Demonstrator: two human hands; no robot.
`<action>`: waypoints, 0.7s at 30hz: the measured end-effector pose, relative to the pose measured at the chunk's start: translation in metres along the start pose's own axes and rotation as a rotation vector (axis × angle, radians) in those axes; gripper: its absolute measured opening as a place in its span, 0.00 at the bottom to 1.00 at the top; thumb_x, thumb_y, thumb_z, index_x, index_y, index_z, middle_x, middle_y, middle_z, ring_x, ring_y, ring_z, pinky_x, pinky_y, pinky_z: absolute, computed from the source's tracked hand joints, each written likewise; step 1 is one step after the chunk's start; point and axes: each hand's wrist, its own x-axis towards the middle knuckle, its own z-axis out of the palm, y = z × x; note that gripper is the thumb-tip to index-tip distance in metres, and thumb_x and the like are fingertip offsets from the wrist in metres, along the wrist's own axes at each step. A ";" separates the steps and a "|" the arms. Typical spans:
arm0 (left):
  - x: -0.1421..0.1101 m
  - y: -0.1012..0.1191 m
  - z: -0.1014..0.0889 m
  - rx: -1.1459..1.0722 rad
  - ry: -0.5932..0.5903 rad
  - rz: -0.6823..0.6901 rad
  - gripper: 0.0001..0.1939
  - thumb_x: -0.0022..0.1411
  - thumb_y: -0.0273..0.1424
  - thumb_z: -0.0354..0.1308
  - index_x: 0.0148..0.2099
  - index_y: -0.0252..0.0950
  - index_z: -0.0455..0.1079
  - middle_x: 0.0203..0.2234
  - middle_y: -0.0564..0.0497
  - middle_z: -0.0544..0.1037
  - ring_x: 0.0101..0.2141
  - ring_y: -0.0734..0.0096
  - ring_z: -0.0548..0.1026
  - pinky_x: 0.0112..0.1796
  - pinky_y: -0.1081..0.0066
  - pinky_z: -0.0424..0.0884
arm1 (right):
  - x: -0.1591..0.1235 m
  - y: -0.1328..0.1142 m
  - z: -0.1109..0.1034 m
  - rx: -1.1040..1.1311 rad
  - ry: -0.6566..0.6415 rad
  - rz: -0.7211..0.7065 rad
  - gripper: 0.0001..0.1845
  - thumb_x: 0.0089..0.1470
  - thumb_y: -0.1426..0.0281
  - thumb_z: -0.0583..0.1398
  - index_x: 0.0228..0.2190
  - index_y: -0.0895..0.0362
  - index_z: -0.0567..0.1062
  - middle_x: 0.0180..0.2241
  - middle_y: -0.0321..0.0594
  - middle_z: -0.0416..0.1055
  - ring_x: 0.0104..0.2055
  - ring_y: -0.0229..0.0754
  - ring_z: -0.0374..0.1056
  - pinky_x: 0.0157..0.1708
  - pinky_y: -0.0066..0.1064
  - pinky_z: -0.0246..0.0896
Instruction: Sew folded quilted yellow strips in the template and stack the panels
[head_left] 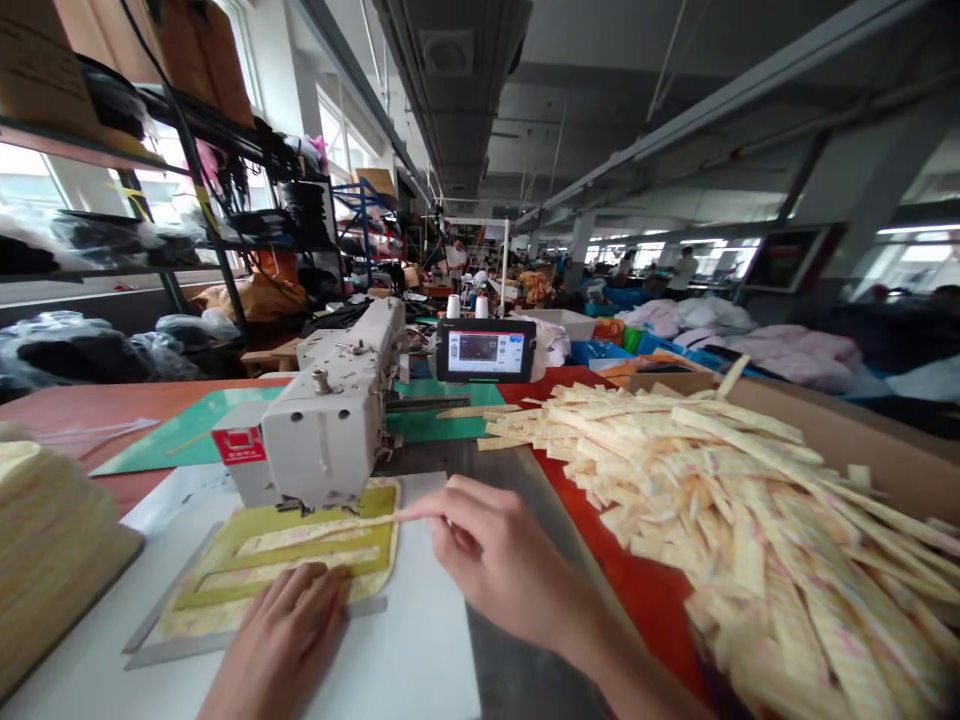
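A white industrial sewing machine [330,420] stands ahead of my hands, with its needle area just above an olive-yellow slotted sewing template [367,510]. My left hand [281,640] lies flat on the template's near edge, pressing on it and holding nothing. My right hand [487,555] pinches the end of a long cream patterned fabric strip [315,532], which lies across the template. A second strip [289,568] shows in the template's lower slot. To the right, a big loose heap of similar cut strips [735,510] fills a cardboard tray. A thick stack of cream fabric [45,560] sits at the left.
Green cutting mats [187,430] lie on the orange-red table [630,570] behind the machine. A touchscreen controller [486,350] stands beyond it. Metal shelves [202,210] with bagged goods rise at the left. Co-workers [456,258] and blue crates [600,350] fill the distant workshop.
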 end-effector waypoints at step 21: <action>0.012 0.020 -0.022 -0.097 -0.129 -0.112 0.11 0.72 0.30 0.51 0.50 0.40 0.74 0.41 0.44 0.76 0.40 0.60 0.76 0.42 0.62 0.75 | -0.003 -0.010 -0.002 0.183 -0.033 -0.016 0.13 0.68 0.74 0.55 0.43 0.52 0.79 0.33 0.34 0.74 0.33 0.35 0.69 0.35 0.26 0.63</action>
